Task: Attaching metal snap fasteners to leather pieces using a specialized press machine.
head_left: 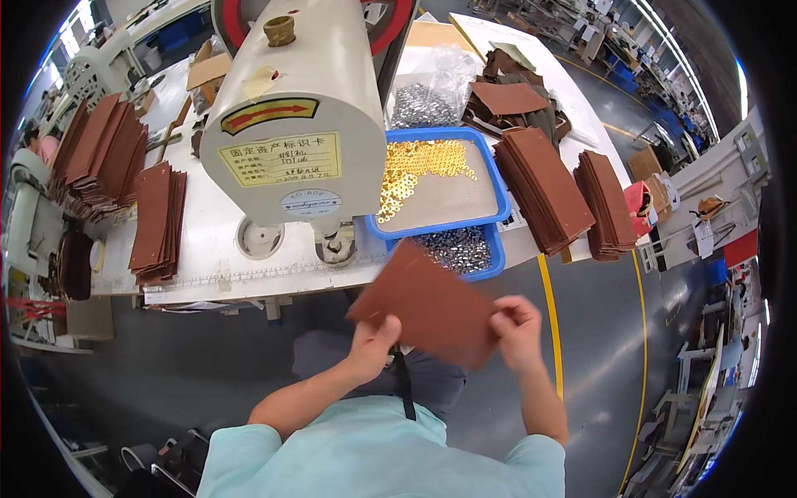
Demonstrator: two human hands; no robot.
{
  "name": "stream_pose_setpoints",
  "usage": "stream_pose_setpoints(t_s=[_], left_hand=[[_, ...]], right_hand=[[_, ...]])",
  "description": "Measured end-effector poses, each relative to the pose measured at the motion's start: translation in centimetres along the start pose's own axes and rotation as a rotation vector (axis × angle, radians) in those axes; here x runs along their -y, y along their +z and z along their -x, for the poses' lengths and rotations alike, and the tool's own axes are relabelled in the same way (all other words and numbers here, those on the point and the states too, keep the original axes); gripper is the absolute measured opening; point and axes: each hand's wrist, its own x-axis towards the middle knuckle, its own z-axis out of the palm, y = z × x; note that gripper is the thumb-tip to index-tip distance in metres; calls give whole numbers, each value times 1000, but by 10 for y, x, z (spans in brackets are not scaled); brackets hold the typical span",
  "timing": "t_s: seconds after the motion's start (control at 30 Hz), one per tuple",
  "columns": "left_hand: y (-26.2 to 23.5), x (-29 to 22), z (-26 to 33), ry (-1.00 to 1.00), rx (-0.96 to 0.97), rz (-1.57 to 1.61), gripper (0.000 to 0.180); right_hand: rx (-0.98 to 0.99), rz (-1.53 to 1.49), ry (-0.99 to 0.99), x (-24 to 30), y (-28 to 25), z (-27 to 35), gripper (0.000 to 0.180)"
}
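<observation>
Both my hands hold a reddish-brown leather panel (432, 303), tilted in front of the table edge and above my lap. My left hand (375, 347) grips its lower left edge, thumb on top. At the right end, my right hand (517, 330) pinches the edge between thumb and curled fingers. Just beyond the panel stands a white press machine (303, 108) with its head over the table. Beside the machine, a blue tray (496, 178) carries many gold-coloured metal rings (427, 162). A second blue tray (498, 264), partly under the first, contains silver metal pieces (458, 251).
Stacks of brown panels lie right (544, 191) and far right (604, 203) of the trays, and left of the machine (158, 222). A larger stack (101, 153) sits farther left. Behind the trays are a plastic bag of silver pieces (425, 104) and a loose heap of panels (515, 98).
</observation>
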Motion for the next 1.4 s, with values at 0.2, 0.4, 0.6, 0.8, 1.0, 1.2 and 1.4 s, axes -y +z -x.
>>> stream_pose_setpoints(t_s=[0.2, 0.4, 0.6, 0.8, 1.0, 1.2, 1.4], left_hand=[[-7, -54, 9, 126, -216, -194, 33], [-12, -59, 15, -19, -207, -441, 25], [-31, -58, 15, -16, -279, -363, 28], [-32, -62, 7, -233, -216, -331, 26], [-35, -49, 1, -241, -172, -271, 29], [-21, -44, 3, -216, -111, -249, 30], [-18, -48, 8, -224, -78, -305, 32]], right_hand=[[341, 299, -247, 19, 57, -48, 20], [289, 808, -512, 33, 113, -190, 18], [473, 1144, -579, 18, 128, -238, 10], [351, 964, -549, 20, 127, -220, 8], [124, 575, -312, 56, 126, -139, 9], [491, 885, -660, 42, 137, -48, 12], [467, 791, -532, 35, 133, -38, 12]])
